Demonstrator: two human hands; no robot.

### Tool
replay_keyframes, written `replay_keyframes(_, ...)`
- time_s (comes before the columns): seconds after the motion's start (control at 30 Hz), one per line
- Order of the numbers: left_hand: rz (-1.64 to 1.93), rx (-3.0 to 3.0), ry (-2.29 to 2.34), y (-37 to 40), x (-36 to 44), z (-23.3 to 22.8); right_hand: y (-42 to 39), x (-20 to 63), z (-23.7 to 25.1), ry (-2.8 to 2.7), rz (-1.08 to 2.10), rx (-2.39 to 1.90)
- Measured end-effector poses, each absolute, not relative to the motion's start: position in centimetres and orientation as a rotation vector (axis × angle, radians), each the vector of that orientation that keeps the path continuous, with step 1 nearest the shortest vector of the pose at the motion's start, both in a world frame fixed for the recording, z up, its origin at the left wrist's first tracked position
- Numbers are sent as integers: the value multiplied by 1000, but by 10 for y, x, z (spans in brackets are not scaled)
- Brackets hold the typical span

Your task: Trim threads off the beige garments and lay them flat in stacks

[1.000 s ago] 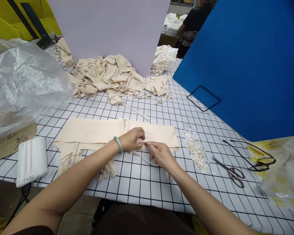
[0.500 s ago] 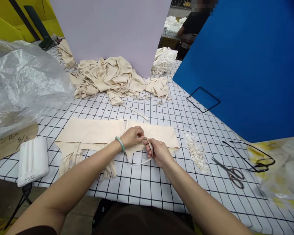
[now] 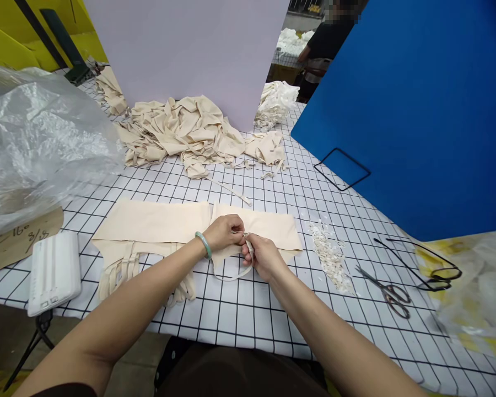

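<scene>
**Two Hands Pinching One Thin Strap**

Flat on the checked table (image 3: 248,309): a beige cloth piece (image 3: 157,220), long side running left to right. Landmark for everything else here.

At the near edge of the cloth piece, toward its right half: left hand (image 3: 225,231) and right hand (image 3: 261,256), fingertips touching. Both pinched shut on a thin strap (image 3: 231,277). Strap hanging down from the pinch in a small loop, curving toward the near side of the cloth piece, then up again to the right hand. Loop lying just below the fingers, long way left to right. Both hands equally near the strap; right hand wrapped around more of it. Green bangle (image 3: 203,244) on the left wrist.

Hanging off the near left corner of the cloth piece: more beige straps (image 3: 122,270).

Behind the cloth piece: a big heap of beige cloth (image 3: 182,129).

Right of the cloth piece: little white scraps (image 3: 333,256), then scissors (image 3: 386,289) farther right.

Left of the cloth piece: a white box (image 3: 53,270) and a clear plastic bag (image 3: 37,143).

Far behind, past the heap: another person (image 3: 324,44), hands not clear.
</scene>
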State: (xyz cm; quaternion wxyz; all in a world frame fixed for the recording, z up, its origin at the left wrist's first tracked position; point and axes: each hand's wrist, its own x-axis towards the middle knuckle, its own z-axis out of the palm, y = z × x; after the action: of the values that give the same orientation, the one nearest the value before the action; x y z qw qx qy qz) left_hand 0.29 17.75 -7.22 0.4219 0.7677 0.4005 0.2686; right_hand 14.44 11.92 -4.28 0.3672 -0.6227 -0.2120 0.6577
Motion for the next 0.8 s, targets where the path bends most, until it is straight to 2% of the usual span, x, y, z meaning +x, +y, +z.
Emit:
replay_keyframes(0.17, 655, 1948, 1003, 175, 4, -70, 117, 142, -39, -530, 1809, -1581)
replay_keyframes(0.3, 594, 2023, 944, 179, -15, -47, 96, 156, -27, -646, 1924, -1574)
replay_keyframes(0.37, 589, 2096, 1044, 188, -30, -32, 86, 177, -20, -917, 1767, -1672)
replay_keyframes(0.47, 556, 2201, 1427, 204, -47, -21, 88, 227, -15, -1268, 1205, -1932)
replay_keyframes(0.57, 429, 2252, 1703, 217, -45, -25, 116, 277, -20, -1362, 731, -2072)
replay_keyframes(0.63, 352, 2258, 1737, 223, -36, -33, 141, 297, -27, -1433, 606, -2115)
replay_keyframes(0.8, 278, 2212, 1757, 233, -25, -44, 187, 292, -44, -1594, 558, -2181)
